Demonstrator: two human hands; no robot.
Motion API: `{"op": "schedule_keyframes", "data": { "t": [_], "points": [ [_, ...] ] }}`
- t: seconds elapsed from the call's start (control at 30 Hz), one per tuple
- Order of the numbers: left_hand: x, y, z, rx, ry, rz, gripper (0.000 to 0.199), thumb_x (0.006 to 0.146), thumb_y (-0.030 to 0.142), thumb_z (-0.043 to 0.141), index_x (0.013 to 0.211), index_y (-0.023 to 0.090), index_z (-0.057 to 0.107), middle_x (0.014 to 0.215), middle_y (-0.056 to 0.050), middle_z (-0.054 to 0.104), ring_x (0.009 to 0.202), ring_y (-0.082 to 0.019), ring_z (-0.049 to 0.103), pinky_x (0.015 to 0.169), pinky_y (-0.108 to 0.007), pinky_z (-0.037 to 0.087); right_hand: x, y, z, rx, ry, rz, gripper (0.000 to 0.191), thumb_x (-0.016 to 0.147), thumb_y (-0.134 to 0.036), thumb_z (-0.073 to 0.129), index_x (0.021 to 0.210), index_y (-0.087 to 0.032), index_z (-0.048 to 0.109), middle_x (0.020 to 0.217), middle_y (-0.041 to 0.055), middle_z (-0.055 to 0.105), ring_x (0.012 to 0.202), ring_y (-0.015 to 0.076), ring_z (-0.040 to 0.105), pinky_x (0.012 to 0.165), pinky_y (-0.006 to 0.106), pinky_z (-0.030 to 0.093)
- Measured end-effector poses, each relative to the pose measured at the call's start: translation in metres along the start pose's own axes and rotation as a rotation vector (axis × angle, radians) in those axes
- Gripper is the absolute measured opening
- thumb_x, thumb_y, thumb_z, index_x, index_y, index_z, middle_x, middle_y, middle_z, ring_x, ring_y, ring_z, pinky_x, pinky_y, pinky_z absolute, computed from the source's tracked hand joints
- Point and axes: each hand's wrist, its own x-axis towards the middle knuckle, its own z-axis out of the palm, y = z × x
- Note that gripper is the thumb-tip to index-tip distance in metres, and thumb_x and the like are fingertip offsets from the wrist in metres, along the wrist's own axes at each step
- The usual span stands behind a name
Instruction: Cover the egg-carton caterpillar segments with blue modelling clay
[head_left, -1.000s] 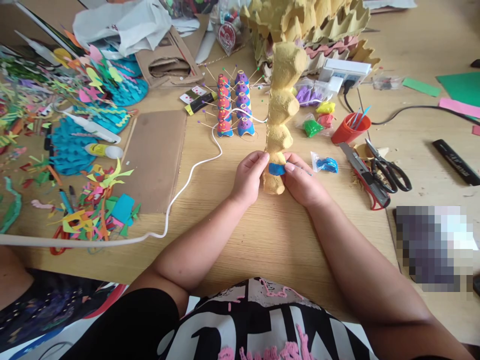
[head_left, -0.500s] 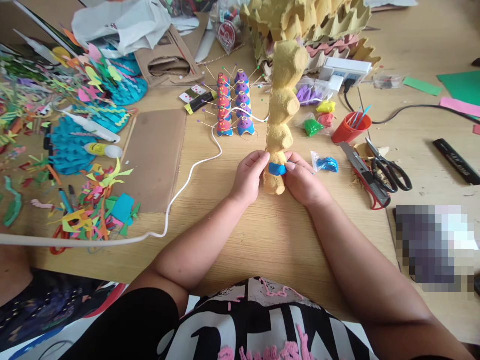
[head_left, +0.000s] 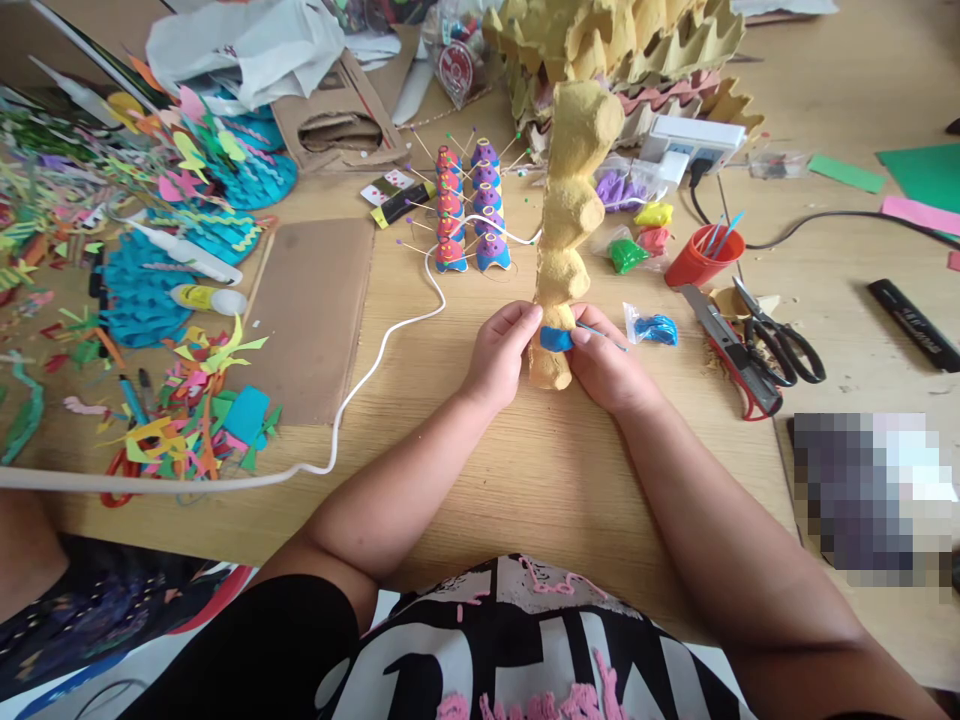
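Grip on a molded-pulp form. The yellow egg-carton strip (head_left: 571,208) lies between the hands above the table (head_left: 450,480), its long axis pointing away from the wearer. The left hand (head_left: 491,360) pinches its left edge near the close end; the right hand (head_left: 609,368) grips the opposite side beside a blue clay band (head_left: 556,340), a thin blue stick (head_left: 609,339) projecting from its fingers. A bag of blue clay (head_left: 656,329) rests to the right; two decorated egg-carton rows (head_left: 450,203) stand beyond, to the left. The strip is probably light and fairly stiff, matte rather than slippery, but liable to crease at its narrow necks; the clay is presumably soft. Support is best taken along the edges, clear of the band.
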Motion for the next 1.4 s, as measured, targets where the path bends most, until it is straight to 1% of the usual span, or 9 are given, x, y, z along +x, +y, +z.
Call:
{"op": "schedule_keyframes", "data": {
  "t": [0.17,0.33,0.6,0.77,0.9,1.03,1.17,1.23,1.4],
  "points": [
    [0.0,0.0,0.0,-0.003,-0.004,0.023,0.052,0.084,0.059,0.096,0.072,0.021,0.063,0.067,0.004,0.057,0.063,-0.01,0.056,0.061,-0.024,0.045,0.001,0.005,-0.002,-0.062,0.069,-0.033,0.05,0.074,-0.061,0.097,0.096,-0.028,0.067,0.083,-0.0038,0.07,0.073,0.016,0.063,0.07,0.033,0.056],
    [-0.001,-0.001,0.0,-0.006,-0.013,0.033,0.055,0.082,0.061,0.097,0.072,0.02,0.061,0.068,0.004,0.057,0.063,-0.01,0.055,0.061,-0.023,0.046,0.003,0.007,-0.002,-0.084,0.106,-0.044,0.045,0.076,-0.06,0.095,0.092,-0.028,0.068,0.072,-0.0067,0.06,0.062,0.0132,0.05,0.062,0.031,0.049],
    [0.001,-0.002,-0.001,0.026,0.023,-0.022,0.054,0.085,0.063,0.093,0.075,0.022,0.061,0.068,0.004,0.06,0.065,-0.012,0.06,0.062,-0.026,0.047,0.0,-0.004,0.002,0.007,-0.011,0.03,0.051,0.076,-0.068,0.092,0.097,-0.028,0.069,0.085,-0.0017,0.07,0.081,0.0201,0.068,0.079,0.037,0.062],
    [-0.001,-0.001,-0.001,0.008,0.013,-0.004,0.051,0.085,0.059,0.095,0.075,0.022,0.062,0.067,0.004,0.059,0.065,-0.012,0.061,0.062,-0.026,0.047,0.001,-0.002,0.001,-0.009,0.015,0.019,0.048,0.077,-0.064,0.093,0.094,-0.027,0.067,0.085,-0.0022,0.067,0.081,0.0185,0.066,0.081,0.036,0.063],
    [-0.002,0.0,-0.001,0.02,0.045,-0.043,0.047,0.087,0.053,0.095,0.075,0.022,0.061,0.068,0.004,0.061,0.065,-0.013,0.063,0.062,-0.026,0.047,0.003,-0.002,-0.001,-0.011,-0.001,0.037,0.047,0.077,-0.062,0.093,0.095,-0.027,0.067,0.086,-0.0015,0.069,0.082,0.0195,0.067,0.082,0.037,0.063],
    [-0.001,-0.001,-0.001,0.006,0.025,-0.055,0.049,0.086,0.057,0.095,0.076,0.023,0.062,0.067,0.004,0.06,0.065,-0.014,0.064,0.061,-0.027,0.047,0.004,-0.002,-0.002,-0.003,-0.003,0.04,0.051,0.078,-0.071,0.089,0.094,-0.029,0.066,0.087,-0.0002,0.069,0.085,0.0223,0.069,0.082,0.04,0.064],
    [0.0,0.0,0.0,0.018,0.003,-0.058,0.052,0.084,0.062,0.094,0.075,0.023,0.061,0.066,0.004,0.061,0.063,-0.013,0.062,0.059,-0.027,0.046,0.003,-0.001,-0.002,-0.005,0.0,0.033,0.049,0.076,-0.065,0.093,0.094,-0.027,0.068,0.085,-0.0009,0.069,0.082,0.0207,0.069,0.082,0.038,0.064],
    [0.0,0.002,0.001,0.004,-0.01,-0.062,0.053,0.083,0.061,0.095,0.075,0.022,0.06,0.065,0.004,0.061,0.062,-0.013,0.062,0.059,-0.027,0.046,0.003,-0.002,-0.002,0.0,-0.012,0.027,0.048,0.078,-0.067,0.091,0.094,-0.028,0.068,0.085,-0.0007,0.069,0.084,0.0213,0.07,0.082,0.039,0.064],
    [0.001,0.007,0.003,-0.035,-0.033,-0.154,0.05,0.087,0.06,0.092,0.075,0.023,0.06,0.067,0.002,0.066,0.061,-0.014,0.066,0.059,-0.029,0.049,0.002,-0.004,-0.001,-0.015,-0.014,0.025,0.052,0.08,-0.073,0.088,0.09,-0.029,0.063,0.084,0.0006,0.07,0.09,0.0248,0.072,0.082,0.041,0.065]
  ]
}}
